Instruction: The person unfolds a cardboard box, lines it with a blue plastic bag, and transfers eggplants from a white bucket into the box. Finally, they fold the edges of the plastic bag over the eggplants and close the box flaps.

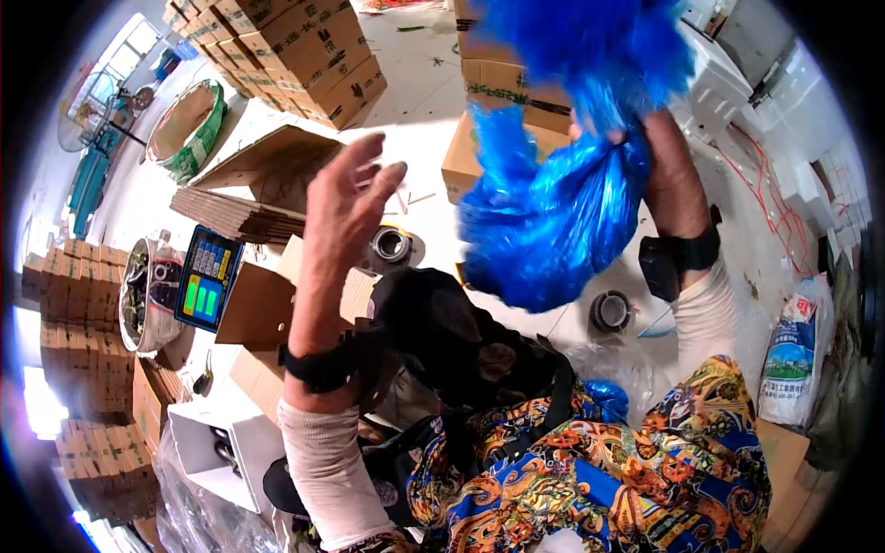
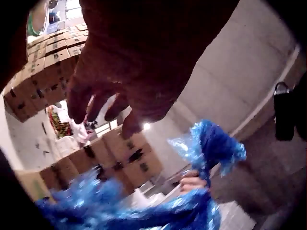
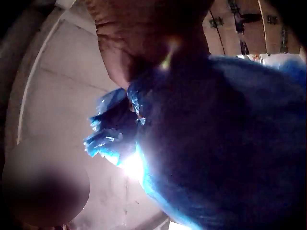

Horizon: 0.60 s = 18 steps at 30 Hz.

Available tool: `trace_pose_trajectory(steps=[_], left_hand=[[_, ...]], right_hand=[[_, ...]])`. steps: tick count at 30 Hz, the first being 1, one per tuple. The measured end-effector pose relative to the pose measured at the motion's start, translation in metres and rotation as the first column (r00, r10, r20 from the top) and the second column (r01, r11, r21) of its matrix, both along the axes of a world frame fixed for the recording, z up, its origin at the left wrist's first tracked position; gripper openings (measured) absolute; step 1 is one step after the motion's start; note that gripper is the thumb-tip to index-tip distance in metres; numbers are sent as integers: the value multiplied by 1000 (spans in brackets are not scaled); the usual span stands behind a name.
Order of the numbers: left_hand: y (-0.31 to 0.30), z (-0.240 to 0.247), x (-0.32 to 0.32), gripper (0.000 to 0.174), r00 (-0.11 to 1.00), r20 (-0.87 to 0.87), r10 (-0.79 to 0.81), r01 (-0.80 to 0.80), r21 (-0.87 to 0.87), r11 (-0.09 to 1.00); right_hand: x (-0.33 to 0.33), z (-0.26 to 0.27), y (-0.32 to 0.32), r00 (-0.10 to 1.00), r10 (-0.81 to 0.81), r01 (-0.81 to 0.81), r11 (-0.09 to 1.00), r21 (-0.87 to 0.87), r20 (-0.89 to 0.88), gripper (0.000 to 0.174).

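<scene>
My right hand (image 1: 660,140) grips a shiny blue plastic bag (image 1: 567,221) at its gathered part, raised high at the front right. Bunched film spreads above the grip and a wider part hangs below. In the left wrist view, the fingers (image 2: 192,183) of the right hand wrap the twisted film. Most of the right wrist view is filled by the bag (image 3: 216,143), and it hides the fingertips. My left hand (image 1: 348,189) is raised to the left of the bag, apart from it, with loosely bent fingers and nothing in them.
Below the hands are a black cap (image 1: 442,323) and tape rolls (image 1: 610,311). A scale with a lit display (image 1: 205,276), flattened cardboard (image 1: 240,214) and a white foam box (image 1: 217,452) stand left. Stacked cartons (image 1: 304,55) rise behind; a printed sack (image 1: 791,350) is at right.
</scene>
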<state>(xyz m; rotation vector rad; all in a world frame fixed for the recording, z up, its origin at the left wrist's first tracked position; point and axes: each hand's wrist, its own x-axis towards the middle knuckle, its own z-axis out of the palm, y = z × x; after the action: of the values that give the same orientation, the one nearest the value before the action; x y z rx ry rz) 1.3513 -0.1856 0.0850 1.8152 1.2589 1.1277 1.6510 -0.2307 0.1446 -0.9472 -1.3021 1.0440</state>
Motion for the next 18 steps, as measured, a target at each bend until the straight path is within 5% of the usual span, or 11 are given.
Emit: trace_pose_trajectory(steps=[2, 4, 6, 7, 8, 9, 10, 12, 16, 18], left_hand=[[-27, 48, 27, 53, 987, -159, -5, 55, 313, 948], [-46, 57, 53, 51, 856, -469, 219, 248, 742, 623], [-71, 64, 81, 48, 747, -635, 198, 517, 742, 427], [-78, 58, 89, 48, 732, -655, 187, 563, 736, 375], [-80, 51, 92, 49, 715, -676, 179, 607, 728, 320], [-73, 48, 92, 53, 681, -711, 174, 632, 690, 353], [-65, 44, 84, 60, 593, -783, 187, 642, 600, 477], [-50, 45, 67, 61, 698, -715, 25, 563, 570, 598], [-55, 31, 57, 68, 434, -898, -79, 771, 324, 548], [-64, 37, 52, 77, 362, -929, -71, 765, 253, 592]], right_hand=[[-5, 10, -1, 988, 71, -61, 995, -77, 139, 43], [-14, 21, 0, 942, 130, -99, 989, -112, 308, 38], [-10, -1, 4, 868, 153, -341, 875, 343, 473, 35], [-8, 6, -5, 811, 297, -432, 885, 175, 503, 44], [-18, 5, -17, 862, 380, -434, 895, 101, 335, 43], [-24, 1, 18, 698, 443, -697, 598, 396, 562, 42], [-26, -9, 0, 755, 553, -640, 740, 208, 352, 32], [-40, -31, -6, 744, 665, -667, 730, -147, -70, 20], [-41, -63, -8, 483, 706, -852, 242, -464, -518, 24], [-47, -88, -14, 376, 665, -914, 150, -377, -646, 35]])
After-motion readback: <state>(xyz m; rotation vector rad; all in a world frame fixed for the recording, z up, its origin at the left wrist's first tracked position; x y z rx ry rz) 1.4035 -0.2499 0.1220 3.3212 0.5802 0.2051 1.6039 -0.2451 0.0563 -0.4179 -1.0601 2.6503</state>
